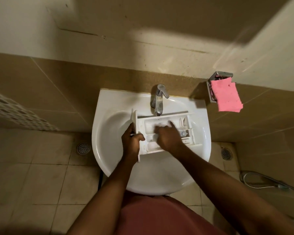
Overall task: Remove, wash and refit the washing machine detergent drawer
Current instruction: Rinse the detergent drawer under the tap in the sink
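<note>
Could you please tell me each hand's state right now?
Left hand: grips the detergent drawer by its front panel.
Right hand: in the drawer, blurred; grip cannot be told.

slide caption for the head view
Left hand grips detergent drawer over washbasin; right hand reaches into its compartments.

Dim yellowish light, brighter band across the wall (159, 38), motion blur on the right hand (168, 138), curved edges.
</note>
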